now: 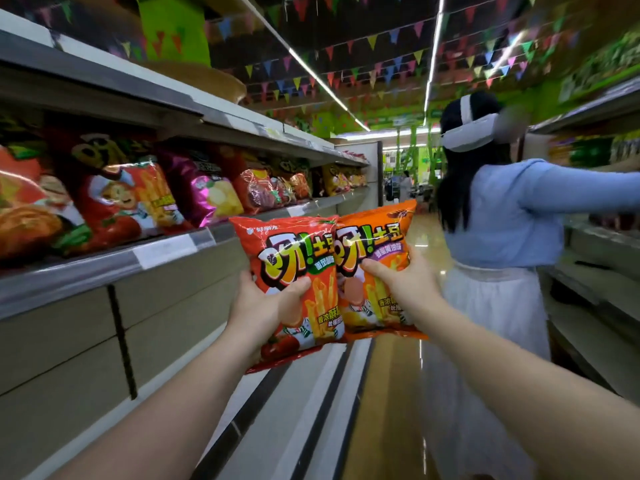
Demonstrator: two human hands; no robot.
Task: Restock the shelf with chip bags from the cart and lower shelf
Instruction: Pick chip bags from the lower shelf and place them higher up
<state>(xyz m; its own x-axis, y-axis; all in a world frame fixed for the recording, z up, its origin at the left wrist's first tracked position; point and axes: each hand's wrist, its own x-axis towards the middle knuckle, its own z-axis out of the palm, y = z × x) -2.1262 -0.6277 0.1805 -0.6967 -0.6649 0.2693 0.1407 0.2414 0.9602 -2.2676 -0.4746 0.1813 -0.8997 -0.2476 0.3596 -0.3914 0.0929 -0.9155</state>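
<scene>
Head: two chip bags (325,271) mid-aisle

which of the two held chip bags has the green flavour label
The red bag in the left hand; the orange bag in the right hand has a purple label.

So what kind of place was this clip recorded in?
Most likely a supermarket snack aisle: long metal shelves stocked with snack bags, price-label strips on the shelf edge, bunting overhead. Each hand grips a chip bag, left red, right orange.

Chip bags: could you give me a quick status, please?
Left hand grips red bag; right hand grips orange bag. Neither shelved. Person stands ahead.
</scene>
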